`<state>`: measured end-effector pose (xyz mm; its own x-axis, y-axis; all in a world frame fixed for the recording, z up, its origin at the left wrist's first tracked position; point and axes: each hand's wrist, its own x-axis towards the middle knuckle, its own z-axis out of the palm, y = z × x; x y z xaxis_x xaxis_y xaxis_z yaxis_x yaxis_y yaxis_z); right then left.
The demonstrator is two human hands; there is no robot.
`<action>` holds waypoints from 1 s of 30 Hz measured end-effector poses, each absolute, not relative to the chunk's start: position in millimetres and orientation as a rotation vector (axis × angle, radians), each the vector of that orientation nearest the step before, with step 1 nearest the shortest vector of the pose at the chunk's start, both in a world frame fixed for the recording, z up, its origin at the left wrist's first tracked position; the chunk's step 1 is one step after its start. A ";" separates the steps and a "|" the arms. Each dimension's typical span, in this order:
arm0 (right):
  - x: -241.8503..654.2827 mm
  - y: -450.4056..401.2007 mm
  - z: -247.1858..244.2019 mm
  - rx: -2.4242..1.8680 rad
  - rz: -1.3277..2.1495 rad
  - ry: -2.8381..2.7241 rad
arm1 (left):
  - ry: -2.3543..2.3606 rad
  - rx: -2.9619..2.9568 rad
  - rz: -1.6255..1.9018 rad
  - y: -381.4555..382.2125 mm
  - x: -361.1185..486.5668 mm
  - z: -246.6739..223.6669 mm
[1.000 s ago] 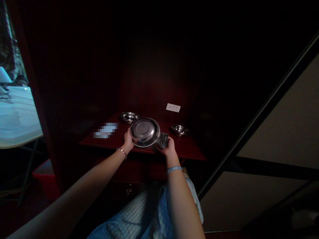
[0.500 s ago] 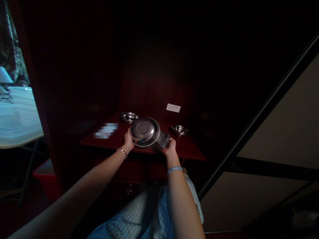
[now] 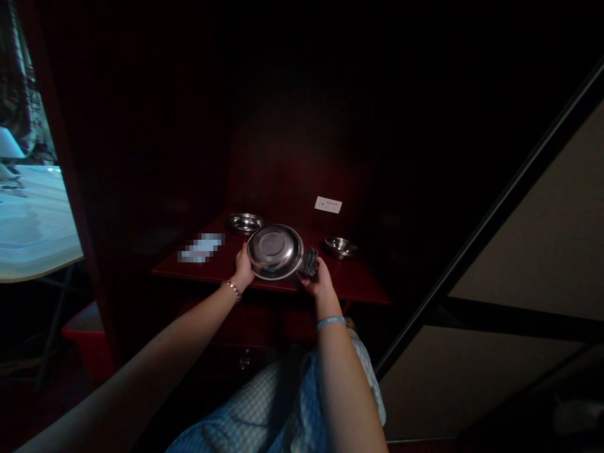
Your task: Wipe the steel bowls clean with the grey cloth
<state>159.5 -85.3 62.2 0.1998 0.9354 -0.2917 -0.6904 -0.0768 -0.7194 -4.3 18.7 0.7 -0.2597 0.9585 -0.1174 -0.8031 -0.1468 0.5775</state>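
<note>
A shiny metal bowl (image 3: 275, 251) is held up over the front of the dark red desk (image 3: 349, 283), its underside turned toward me. My left hand (image 3: 244, 268) is closed on the bowl's left rim. In my right hand (image 3: 321, 279) is a dark grey cloth (image 3: 309, 262), bunched against the bowl's right edge. Two more metal bowls rest on the desk: one at the back left (image 3: 245, 223), partly behind the held bowl, and a smaller one (image 3: 340, 247) to the right of my right hand.
A pixelated pale patch (image 3: 202, 247) lies on the desk's left side. A white wall socket (image 3: 328, 204) is fixed to the back panel. Below the desk sits a drawer with a metal knob (image 3: 244, 360). Left of the partition stand a pale table (image 3: 38, 220) and a red bin (image 3: 87, 333).
The cloth has bunched up and shifted slightly at the bowl's right edge as my right hand moved. The bowl has tilted slightly; my left hand stays on its rim.
</note>
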 end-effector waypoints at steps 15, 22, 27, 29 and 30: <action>151.8 -83.6 55.8 -0.949 1.254 -0.481 | 0.658 0.305 1.716 17.5 -4.9 1.4; 143.9 -83.2 52.4 -1.065 1.189 -0.525 | 0.636 0.315 1.697 17.1 -3.7 1.5; 145.2 -77.5 43.0 -1.024 1.216 -0.620 | 0.631 0.344 1.698 20.9 -2.9 -2.5; 146.3 -74.7 38.6 -0.994 1.214 -0.667 | 0.642 0.356 1.699 22.9 -2.6 -4.2; 146.5 -73.0 36.3 -0.990 1.202 -0.677 | 0.647 0.363 1.702 23.8 -2.5 -4.9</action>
<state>146.5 -73.0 36.3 0.2559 0.9642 -0.0698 -0.4399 0.0519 -0.8965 -2.5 23.8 -4.9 -0.2332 0.9668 -0.1044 -0.7922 -0.1266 0.5970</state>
